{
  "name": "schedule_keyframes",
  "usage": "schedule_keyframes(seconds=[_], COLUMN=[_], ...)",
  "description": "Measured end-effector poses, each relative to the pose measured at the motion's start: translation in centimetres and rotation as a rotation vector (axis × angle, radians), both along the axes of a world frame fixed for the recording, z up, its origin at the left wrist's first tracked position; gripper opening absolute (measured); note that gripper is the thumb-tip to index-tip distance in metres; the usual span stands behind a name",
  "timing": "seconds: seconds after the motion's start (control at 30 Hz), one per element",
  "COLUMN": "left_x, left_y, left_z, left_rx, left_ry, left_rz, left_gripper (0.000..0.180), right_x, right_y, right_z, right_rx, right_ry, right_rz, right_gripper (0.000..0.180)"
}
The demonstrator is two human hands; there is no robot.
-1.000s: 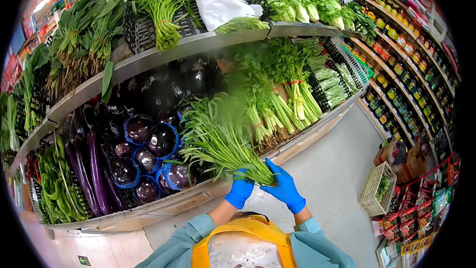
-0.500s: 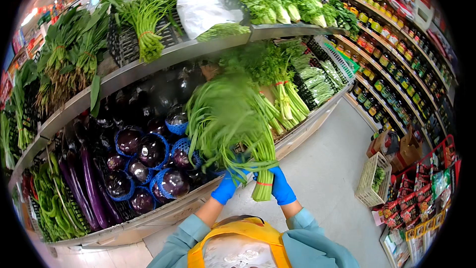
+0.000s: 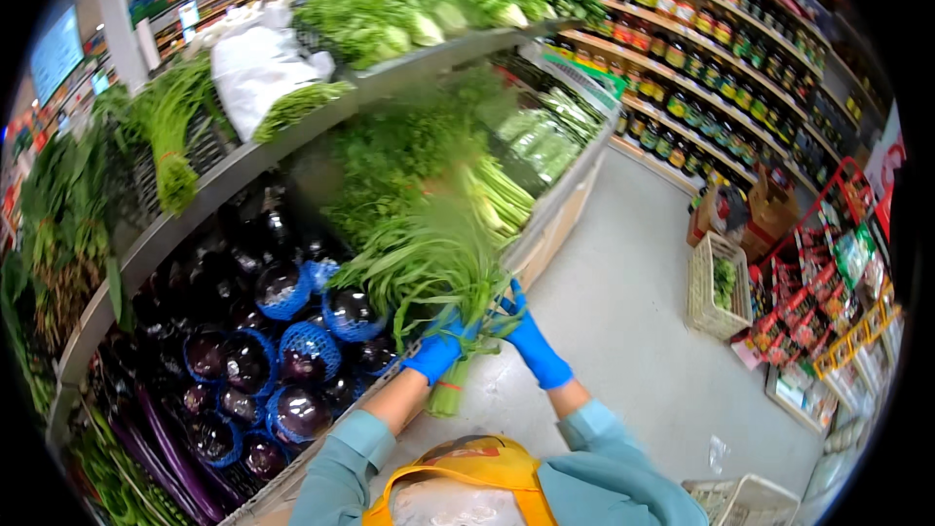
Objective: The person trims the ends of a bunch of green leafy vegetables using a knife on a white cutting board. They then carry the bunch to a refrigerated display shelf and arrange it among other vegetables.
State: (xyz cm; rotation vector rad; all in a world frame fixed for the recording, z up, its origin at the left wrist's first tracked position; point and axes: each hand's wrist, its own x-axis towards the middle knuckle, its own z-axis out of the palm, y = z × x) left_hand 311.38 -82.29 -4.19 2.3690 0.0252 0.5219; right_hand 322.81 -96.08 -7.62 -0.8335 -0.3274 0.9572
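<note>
A bunch of leafy greens (image 3: 429, 273) with long narrow leaves hangs before me. Its pale green stalks (image 3: 451, 380) point toward me, tied by an orange-red band near the cut ends. My left hand (image 3: 440, 349), in a blue glove, is closed around the stalks from the left side; some leaves cover its fingers. On the other side, my right hand (image 3: 536, 343), also gloved in blue, has its fingers stretched out and apart, close to the bunch's leaves. The bunch's far leaves overlap bundles of celery (image 3: 502, 200) on the display.
Round eggplants (image 3: 302, 353) in blue foam nets and long eggplants (image 3: 170, 438) fill the left display. A metal-edged upper shelf (image 3: 229, 170) carries lettuce (image 3: 390, 10) and a white bag (image 3: 258, 78). Beyond the grey floor stand a crate (image 3: 706, 302) and jar shelves (image 3: 691, 78).
My view has turned right. My right hand has come off the stalk ends and opened beside the bunch, while my left hand keeps hold.
</note>
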Motion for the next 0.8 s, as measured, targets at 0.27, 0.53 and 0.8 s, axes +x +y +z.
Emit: schedule_keyframes(seconds=[0.27,0.53,0.8], left_x=[-2.6,-3.4,-3.3], left_y=[0.4,3.9,5.5], left_z=[4.4,-3.6,-2.7], left_rx=[-0.199,-0.917,-1.189], left_ry=[0.268,0.518,0.498], left_rz=[0.045,-0.101,0.040], left_gripper=[0.088,0.101,0.101], right_x=[0.0,-1.4,-3.7], right_y=[2.7,3.9,2.0], right_z=[-4.9,-7.4,-10.2], right_rx=[0.163,0.187,0.173], right_ry=[-0.017,-0.037,0.065], right_rz=[-0.249,-0.206,-0.112], right_gripper=[0.046,0.037,0.036])
